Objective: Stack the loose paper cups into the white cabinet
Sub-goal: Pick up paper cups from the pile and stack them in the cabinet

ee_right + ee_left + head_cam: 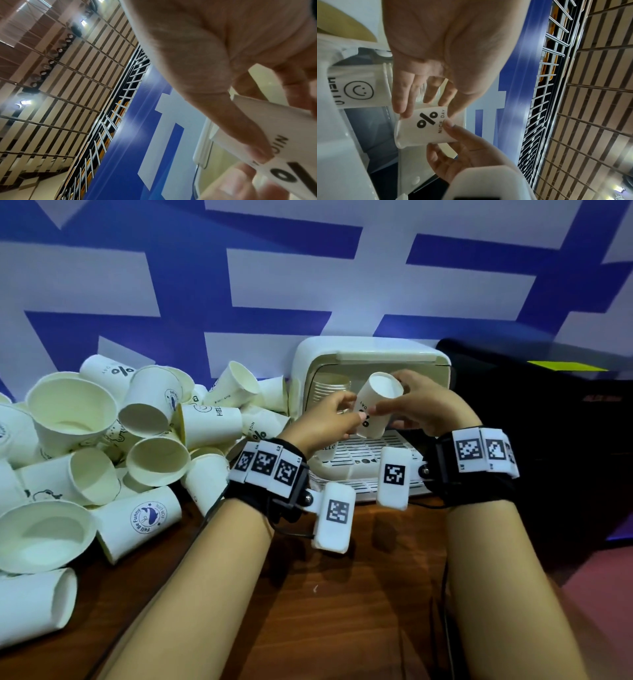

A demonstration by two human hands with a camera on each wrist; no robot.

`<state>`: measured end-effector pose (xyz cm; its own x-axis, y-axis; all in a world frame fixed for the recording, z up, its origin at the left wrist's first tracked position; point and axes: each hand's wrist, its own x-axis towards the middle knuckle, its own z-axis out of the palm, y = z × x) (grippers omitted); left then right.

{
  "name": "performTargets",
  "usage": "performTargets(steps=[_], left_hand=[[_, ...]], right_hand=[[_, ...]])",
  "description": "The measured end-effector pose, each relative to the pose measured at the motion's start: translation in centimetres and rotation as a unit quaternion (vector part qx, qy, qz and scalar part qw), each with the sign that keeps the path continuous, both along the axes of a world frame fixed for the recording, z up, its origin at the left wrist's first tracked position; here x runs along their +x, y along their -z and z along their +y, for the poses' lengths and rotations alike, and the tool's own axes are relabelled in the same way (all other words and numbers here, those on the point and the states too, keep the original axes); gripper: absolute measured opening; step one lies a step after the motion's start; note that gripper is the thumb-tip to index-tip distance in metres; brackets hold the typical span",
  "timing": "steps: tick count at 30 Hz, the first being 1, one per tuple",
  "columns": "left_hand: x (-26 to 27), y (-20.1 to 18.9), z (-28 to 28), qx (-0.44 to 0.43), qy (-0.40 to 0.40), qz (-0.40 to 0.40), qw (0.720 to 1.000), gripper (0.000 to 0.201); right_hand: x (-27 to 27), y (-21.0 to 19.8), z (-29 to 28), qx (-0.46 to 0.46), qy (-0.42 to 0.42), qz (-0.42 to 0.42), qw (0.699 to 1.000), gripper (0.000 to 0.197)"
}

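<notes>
A white paper cup (375,409) printed "% NICE DAY" hangs tilted in front of the open white cabinet (373,354), mouth up. My left hand (334,417) pinches its lower end with the fingertips. My right hand (416,405) grips its upper part, thumb on the print. In the left wrist view the cup (426,128) sits between my left hand (412,94) above and my right hand (458,146) below. The right wrist view shows the cup (274,135) under the right thumb. A stack of nested cups (330,392) stands inside the cabinet on the left.
A large pile of loose paper cups (102,440) covers the wooden table (342,594) on the left. A "HELLO" cup (327,451) lies on the cabinet's slotted tray (366,455). A black object (531,422) fills the right side. A blue and white wall stands behind.
</notes>
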<state>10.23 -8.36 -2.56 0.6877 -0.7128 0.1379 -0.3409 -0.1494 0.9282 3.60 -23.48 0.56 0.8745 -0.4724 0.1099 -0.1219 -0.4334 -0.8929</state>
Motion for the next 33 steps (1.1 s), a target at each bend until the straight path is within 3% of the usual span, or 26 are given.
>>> performTargets(steps=[4, 8, 13, 20, 23, 26, 33], left_hand=[[-0.1, -0.5, -0.5, 0.005, -0.007, 0.002, 1.000, 0.045], [0.2, -1.0, -1.6, 0.014, -0.009, 0.015, 1.000, 0.037], [0.5, -1.4, -3.5, 0.025, -0.006, 0.052, 0.998, 0.040], [1.3, 0.0, -4.8, 0.055, 0.005, 0.090, 0.994, 0.039], [1.4, 0.2, -5.1, 0.060, -0.003, 0.104, 0.993, 0.039], [1.5, 0.3, -5.1, 0.067, -0.010, 0.105, 0.992, 0.041], [1.6, 1.0, -5.5, 0.069, -0.044, 0.127, 0.988, 0.050]], right_hand=[[1.1, 0.8, -0.6, 0.014, 0.008, -0.001, 1.000, 0.053], [1.7, 1.4, -1.8, 0.057, 0.047, -0.017, 0.997, 0.070], [2.4, 2.4, -2.1, 0.076, 0.051, -0.016, 0.996, 0.066], [2.9, 3.7, -2.7, 0.123, 0.003, 0.014, 0.992, 0.007], [3.0, 4.1, -2.8, 0.123, 0.004, 0.022, 0.992, 0.014], [3.3, 4.4, -3.1, 0.130, 0.005, 0.028, 0.991, 0.007], [3.8, 4.7, -3.6, 0.158, 0.045, 0.031, 0.986, 0.032]])
